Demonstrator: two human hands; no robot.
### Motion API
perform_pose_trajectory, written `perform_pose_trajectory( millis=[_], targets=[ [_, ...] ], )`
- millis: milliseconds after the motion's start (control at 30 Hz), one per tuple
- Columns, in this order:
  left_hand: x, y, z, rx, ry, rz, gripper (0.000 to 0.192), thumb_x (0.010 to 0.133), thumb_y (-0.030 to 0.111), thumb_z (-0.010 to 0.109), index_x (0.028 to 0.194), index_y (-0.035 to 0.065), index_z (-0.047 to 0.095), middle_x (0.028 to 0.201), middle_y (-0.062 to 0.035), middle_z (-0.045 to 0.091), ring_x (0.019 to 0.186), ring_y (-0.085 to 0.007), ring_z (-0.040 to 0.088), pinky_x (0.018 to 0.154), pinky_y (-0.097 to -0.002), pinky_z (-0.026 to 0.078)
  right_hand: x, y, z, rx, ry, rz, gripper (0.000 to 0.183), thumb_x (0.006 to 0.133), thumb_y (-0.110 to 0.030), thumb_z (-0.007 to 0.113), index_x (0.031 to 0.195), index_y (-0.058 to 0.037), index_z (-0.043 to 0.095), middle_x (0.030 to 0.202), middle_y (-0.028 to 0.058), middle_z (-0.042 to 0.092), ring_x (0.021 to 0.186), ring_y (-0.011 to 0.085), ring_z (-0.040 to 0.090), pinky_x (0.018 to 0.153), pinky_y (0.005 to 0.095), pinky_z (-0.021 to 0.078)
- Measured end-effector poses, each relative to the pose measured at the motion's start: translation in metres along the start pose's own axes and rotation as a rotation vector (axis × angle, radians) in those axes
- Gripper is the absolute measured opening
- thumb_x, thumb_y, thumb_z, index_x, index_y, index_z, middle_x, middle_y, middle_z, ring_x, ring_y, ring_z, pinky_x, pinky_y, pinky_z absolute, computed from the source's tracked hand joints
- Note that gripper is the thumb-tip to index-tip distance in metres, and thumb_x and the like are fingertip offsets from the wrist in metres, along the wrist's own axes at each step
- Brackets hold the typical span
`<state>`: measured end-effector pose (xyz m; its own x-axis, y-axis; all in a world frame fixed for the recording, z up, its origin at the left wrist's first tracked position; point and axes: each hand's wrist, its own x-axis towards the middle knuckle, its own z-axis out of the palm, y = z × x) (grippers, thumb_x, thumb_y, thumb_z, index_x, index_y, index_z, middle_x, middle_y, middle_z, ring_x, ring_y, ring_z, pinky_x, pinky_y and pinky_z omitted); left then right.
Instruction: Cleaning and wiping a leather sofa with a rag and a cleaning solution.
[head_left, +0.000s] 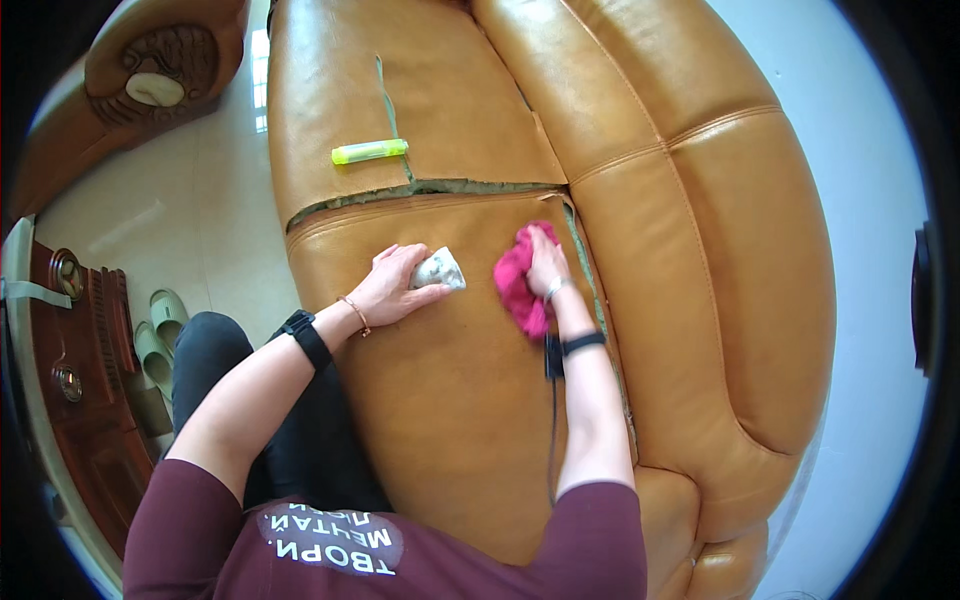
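My left hand is closed around a small whitish, grey-patterned object, held at the tan leather seat of a sofa. Much of that object is hidden by the fingers, and its exact kind is unclear. To the right, my right hand presses a crumpled pink cloth onto the same seat cushion, close to the backrest. The leather beside the cloth is split along the backrest seam, showing greenish-grey material. Another ragged split crosses the seat beyond both hands.
A bright yellow marker-like tube lies on the far cushion, across a narrow tear. The padded backrest rises at right. Pale green slippers rest on the tiled floor beside a dark wooden cabinet. A brown carved armrest stands at upper left.
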<state>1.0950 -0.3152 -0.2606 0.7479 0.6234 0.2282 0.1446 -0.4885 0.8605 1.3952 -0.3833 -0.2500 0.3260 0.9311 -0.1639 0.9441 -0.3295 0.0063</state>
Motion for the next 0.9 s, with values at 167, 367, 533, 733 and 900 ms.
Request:
perform_pose_trajectory(
  millis=[167,367,533,733,900],
  targets=[
    [0.008,0.007,0.013,-0.097,0.036,-0.01,0.039,0.081,0.033,0.064,0.102,0.0012,0.052,0.086,-0.0145,0.055,0.081,-0.0266,0.053,0.073,-0.0339,0.043,0.047,0.018,0.0,-0.103,0.138,0.158,0.038,0.079,-0.01,0.053,0.116,-0.0041,0.048,0.124,0.0151,0.051,0.114,0.0299,0.05,0.098,0.0415,0.0371],
    [-0.004,-0.01,-0.007,-0.7,0.0,-0.226,0.032,0.093,0.03,0.05,0.112,0.0039,0.05,0.102,-0.0032,0.059,0.094,-0.0077,0.05,0.083,-0.0239,0.041,-0.092,-0.142,-0.015,0.193,0.2,-0.635,0.06,0.066,-0.007,0.061,0.124,-0.0041,0.045,0.126,0.0175,0.047,0.12,0.0308,0.043,0.104,0.042,0.031],
    [-0.005,-0.017,-0.016,-0.961,0.066,-0.17,0.04,0.096,0.034,0.041,0.123,0.0054,0.047,0.112,-0.005,0.058,0.108,-0.0114,0.049,0.094,-0.0269,0.037,-0.093,-0.138,-0.015,0.262,0.026,-0.555,0.066,0.068,-0.002,0.056,0.131,-0.0032,0.037,0.135,0.0179,0.038,0.128,0.0304,0.034,0.108,0.045,0.0237],
    [-0.019,0.0,-0.041,-1.206,0.125,-0.538,0.034,0.092,0.035,0.05,0.117,0.0104,0.05,0.104,-0.0069,0.061,0.098,-0.0142,0.055,0.087,-0.0344,0.045,0.037,-0.111,-0.006,0.104,0.0,0.076,0.064,0.077,-0.011,0.053,0.136,-0.0034,0.029,0.142,0.0143,0.031,0.133,0.0258,0.028,0.109,0.0436,0.0219],
    [-0.051,-0.011,-0.125,-1.127,0.356,-0.684,0.039,0.089,0.044,0.051,0.108,0.009,0.051,0.092,-0.0065,0.062,0.08,-0.0152,0.062,0.066,-0.0319,0.055,0.008,-0.128,-0.004,0.096,0.067,-0.167,0.065,0.072,-0.005,0.052,0.134,-0.0047,0.035,0.138,0.014,0.038,0.129,0.026,0.034,0.108,0.0435,0.0241]
  ],
)
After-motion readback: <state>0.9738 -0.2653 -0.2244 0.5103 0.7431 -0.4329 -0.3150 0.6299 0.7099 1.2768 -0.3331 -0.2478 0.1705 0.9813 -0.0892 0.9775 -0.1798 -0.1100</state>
